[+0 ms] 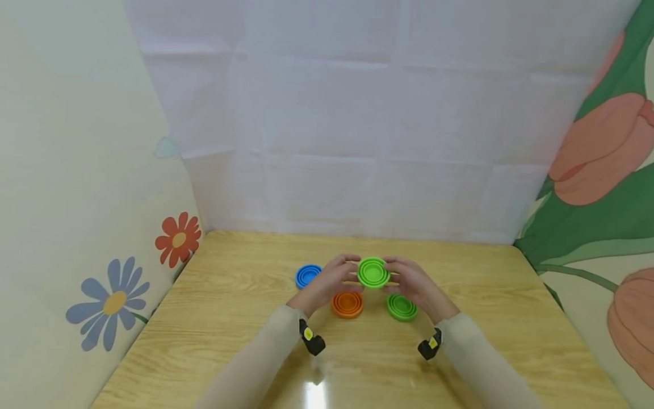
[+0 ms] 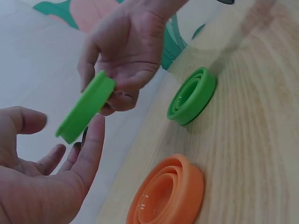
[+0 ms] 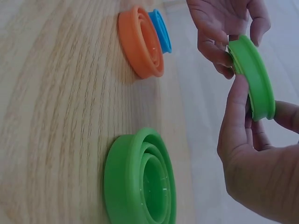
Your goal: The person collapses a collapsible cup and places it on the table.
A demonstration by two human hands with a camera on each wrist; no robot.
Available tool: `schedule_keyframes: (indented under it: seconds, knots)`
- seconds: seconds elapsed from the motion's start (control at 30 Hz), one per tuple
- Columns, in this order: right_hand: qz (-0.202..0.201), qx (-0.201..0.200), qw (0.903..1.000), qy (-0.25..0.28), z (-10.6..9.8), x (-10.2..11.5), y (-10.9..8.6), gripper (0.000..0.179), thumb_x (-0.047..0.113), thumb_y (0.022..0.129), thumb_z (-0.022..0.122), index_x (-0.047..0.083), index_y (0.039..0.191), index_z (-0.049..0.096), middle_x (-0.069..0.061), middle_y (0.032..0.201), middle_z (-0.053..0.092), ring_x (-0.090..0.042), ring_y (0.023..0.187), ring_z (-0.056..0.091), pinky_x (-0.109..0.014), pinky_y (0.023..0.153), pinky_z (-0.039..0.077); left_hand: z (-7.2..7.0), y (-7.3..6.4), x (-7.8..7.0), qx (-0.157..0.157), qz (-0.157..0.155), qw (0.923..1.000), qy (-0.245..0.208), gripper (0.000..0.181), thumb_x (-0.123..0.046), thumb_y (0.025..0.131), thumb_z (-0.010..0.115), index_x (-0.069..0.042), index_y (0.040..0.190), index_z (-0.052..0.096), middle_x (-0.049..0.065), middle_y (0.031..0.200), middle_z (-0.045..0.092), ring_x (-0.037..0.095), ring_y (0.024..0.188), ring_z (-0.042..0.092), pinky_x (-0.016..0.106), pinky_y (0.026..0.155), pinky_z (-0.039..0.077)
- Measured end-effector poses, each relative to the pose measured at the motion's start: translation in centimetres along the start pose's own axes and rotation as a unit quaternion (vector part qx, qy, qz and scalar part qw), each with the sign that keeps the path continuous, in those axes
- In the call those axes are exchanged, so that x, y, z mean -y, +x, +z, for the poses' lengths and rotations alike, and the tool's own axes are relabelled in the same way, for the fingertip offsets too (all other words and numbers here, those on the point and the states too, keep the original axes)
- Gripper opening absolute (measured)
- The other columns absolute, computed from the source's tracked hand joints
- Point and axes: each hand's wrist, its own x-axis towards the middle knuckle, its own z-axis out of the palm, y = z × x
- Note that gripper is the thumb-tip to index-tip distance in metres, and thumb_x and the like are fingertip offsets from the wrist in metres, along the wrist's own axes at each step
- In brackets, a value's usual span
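A light green collapsible cup [image 1: 373, 272], folded flat into concentric rings, is held above the table between both hands. The right hand [image 1: 416, 284] pinches its right side between thumb and fingers. At its other side is the left hand [image 1: 329, 281], fingers spread; in the left wrist view its thumb [image 2: 32, 121] stands apart from the rim while a finger reaches the cup's underside. Below on the wood lie an orange folded cup [image 1: 348, 305] and a darker green one [image 1: 402, 307]. A blue folded cup [image 1: 308, 276] sits farther left, partly behind the left wrist.
The wooden table [image 1: 230, 329] meets a white hanging sheet [image 1: 327, 113] at its back edge. Flower-patterned panels [image 1: 114, 304] stand along the left and right sides. Each wrist carries a small black camera [image 1: 311, 338].
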Motion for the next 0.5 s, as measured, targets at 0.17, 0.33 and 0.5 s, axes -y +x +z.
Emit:
schedule_keyframes:
  seconds: [0.17, 0.33, 0.5]
  knots:
    - [0.012, -0.016, 0.9998, -0.001, -0.2, -0.4, 1.4, 0.040, 0.014, 0.095, 0.050, 0.001, 0.132, 0.043, -0.005, 0.106, 0.058, -0.018, 0.091, 0.061, -0.037, 0.083, 0.053, -0.6, 1.5, 0.3, 0.010, -0.025, 0.9993, -0.027, 0.047, -0.007, 0.090, 0.053, -0.004, 0.134, 0.038, 0.019, 0.120, 0.052, 0.026, 0.098, 0.061, 0.043, 0.087, 0.052]
    - [0.020, -0.018, 0.9996, -0.011, -0.4, -0.3, 2.8, 0.043, 0.016, 0.094, 0.051, 0.000, 0.134, 0.043, -0.007, 0.113, 0.056, -0.019, 0.093, 0.059, -0.040, 0.089, 0.051, -1.1, 2.5, 0.2, 0.001, -0.035, 0.9989, -0.030, 0.047, -0.004, 0.088, 0.052, -0.005, 0.133, 0.038, 0.018, 0.119, 0.052, 0.025, 0.095, 0.061, 0.046, 0.090, 0.050]
    - [0.041, -0.038, 0.9984, -0.009, -0.6, -0.2, 3.8, 0.043, 0.015, 0.093, 0.053, 0.001, 0.133, 0.044, -0.009, 0.114, 0.055, -0.021, 0.092, 0.059, -0.040, 0.086, 0.052, -1.3, 3.4, 0.2, -0.005, -0.035, 0.9991, -0.023, 0.045, -0.003, 0.089, 0.051, -0.004, 0.132, 0.039, 0.019, 0.118, 0.053, 0.024, 0.094, 0.061, 0.048, 0.092, 0.048]
